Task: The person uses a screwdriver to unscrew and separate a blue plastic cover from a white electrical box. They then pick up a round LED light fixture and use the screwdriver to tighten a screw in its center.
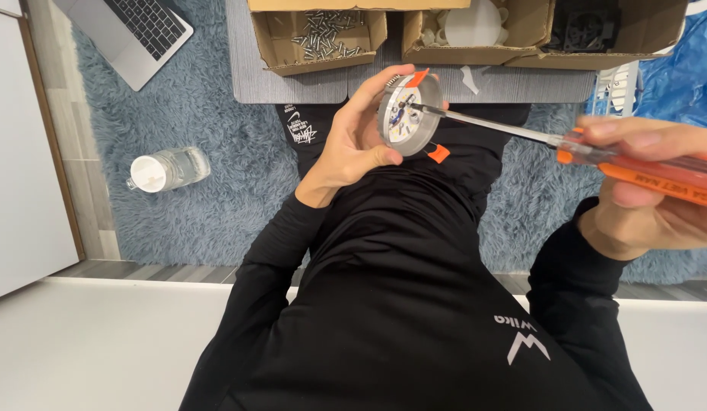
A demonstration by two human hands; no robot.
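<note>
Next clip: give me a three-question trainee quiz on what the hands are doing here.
1. True or false: the right hand holds the screwdriver.
2. Which hand holds the round metal part with orange clips?
3. Where does the screwdriver tip rest? A) in the box of screws B) on the round metal part C) on the laptop

Key: 1. True. 2. The left hand. 3. B.
</note>
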